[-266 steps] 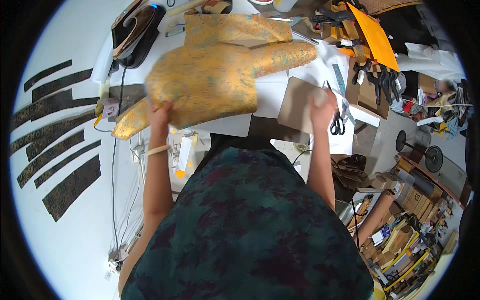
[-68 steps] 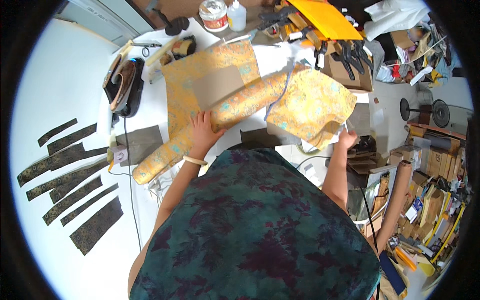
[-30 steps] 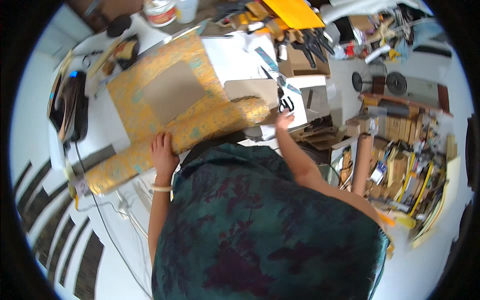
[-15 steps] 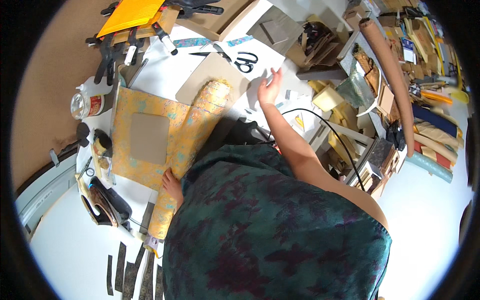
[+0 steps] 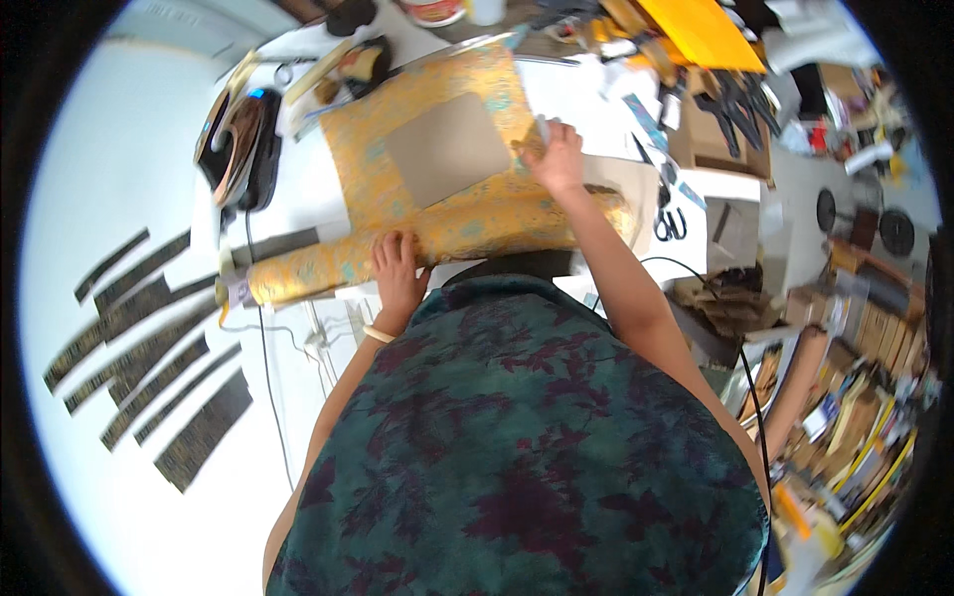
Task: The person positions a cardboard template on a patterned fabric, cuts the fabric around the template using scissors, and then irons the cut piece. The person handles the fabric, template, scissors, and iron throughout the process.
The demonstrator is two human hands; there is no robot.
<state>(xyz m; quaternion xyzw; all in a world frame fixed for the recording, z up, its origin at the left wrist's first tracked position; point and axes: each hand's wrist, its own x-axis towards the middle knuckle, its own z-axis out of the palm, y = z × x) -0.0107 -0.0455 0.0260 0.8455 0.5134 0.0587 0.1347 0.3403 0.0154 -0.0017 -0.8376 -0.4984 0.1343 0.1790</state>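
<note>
A long roll of yellow patterned cloth or paper (image 5: pixel 467 228) lies across the table in front of me. Its unrolled part (image 5: pixel 368 149) spreads flat beyond the roll, with a grey-brown rectangular board (image 5: pixel 447 149) on top. My left hand (image 5: pixel 397 263) rests on the roll, its fingers laid over the curve. At the right edge of the flat sheet is my right hand (image 5: pixel 558 159), thumb and fingers bent in around something small that is blurred; a whitish bit and a brownish bit show beside the fingertips.
A black and copper clothes iron (image 5: pixel 243 149) stands at the left. Black-handled scissors (image 5: pixel 670 214) lie right of the roll, near a box with clamps (image 5: pixel 730 149). Dark patterned strips (image 5: pixel 149 308) lie at far left. A black cable (image 5: pixel 752 397) runs down the right.
My view has turned, so the roll now lies nearly crosswise. My right hand has gone from raised, right of the roll, to the sheet's right edge. My left hand stays on the roll.
</note>
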